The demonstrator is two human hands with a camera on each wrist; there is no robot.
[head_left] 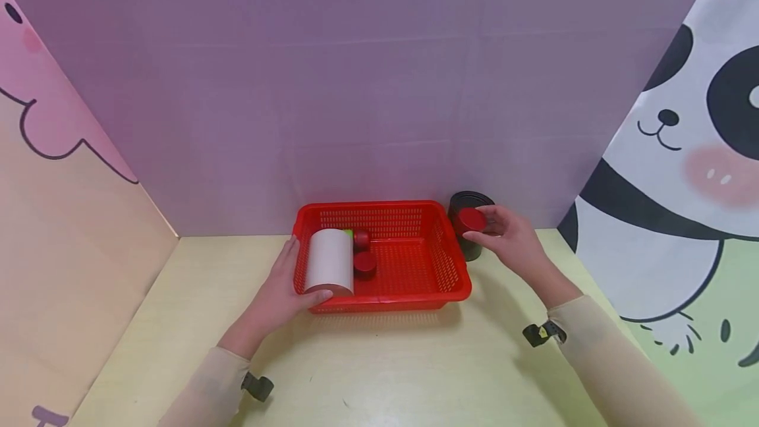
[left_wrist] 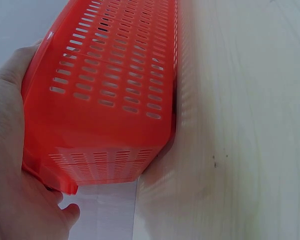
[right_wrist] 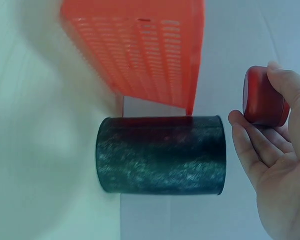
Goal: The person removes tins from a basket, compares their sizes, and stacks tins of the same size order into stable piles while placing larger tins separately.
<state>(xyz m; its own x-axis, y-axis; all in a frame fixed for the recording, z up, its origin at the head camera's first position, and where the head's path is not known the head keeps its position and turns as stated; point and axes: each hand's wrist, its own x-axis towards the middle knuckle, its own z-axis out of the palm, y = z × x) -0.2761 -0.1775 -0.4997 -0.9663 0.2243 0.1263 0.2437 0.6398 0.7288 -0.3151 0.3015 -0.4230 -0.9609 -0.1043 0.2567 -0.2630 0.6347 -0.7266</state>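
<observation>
Red cap (head_left: pixel 472 220) sits pinched in our right hand (head_left: pixel 514 241) directly over the dark tin (right_wrist: pixel 162 155), apparently aligned with its mouth, while our left hand (head_left: pixel 283 292) grips the near-left corner of the red basket (head_left: pixel 435 295), presumably steadying it on the table (head_left: pixel 379 368).

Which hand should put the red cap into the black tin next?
Right. The right hand already pinches the red cap in its fingers, just above the black tin beside the red basket. The left hand grips the basket's far end.
</observation>
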